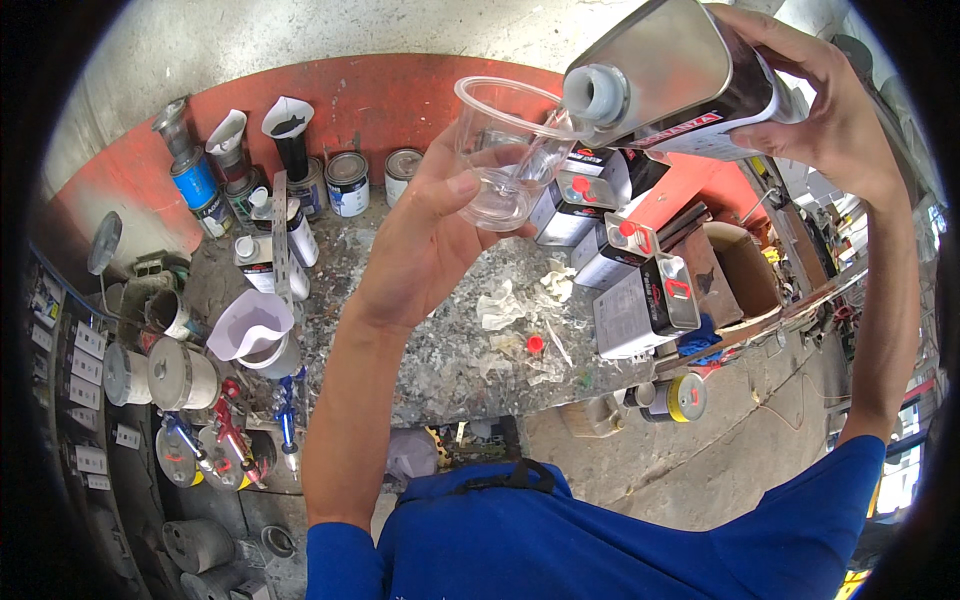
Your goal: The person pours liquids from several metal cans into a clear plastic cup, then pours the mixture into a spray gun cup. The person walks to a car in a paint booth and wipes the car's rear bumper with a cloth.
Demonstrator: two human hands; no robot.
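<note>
My left hand [425, 225] is wrapped round a clear plastic cup [503, 160] held up over the bench. In my right hand [825, 125] is a rectangular metal can [672, 70], tipped so its pale spout [597, 94] sits at the cup's right rim. A clear streak runs down inside the cup below the spout, and a little clear liquid seems to lie at its bottom. A red cap [535, 344] rests on the paint-stained bench [440, 350] beside crumpled whitish paper [500, 305].
Several metal cans with red caps [645, 305] line the bench's right side, near a cardboard box [745, 275]. Paint tins [348, 185] stand along the back. Spray guns [232, 425] hang at the left below a cup with a paper strainer [252, 325].
</note>
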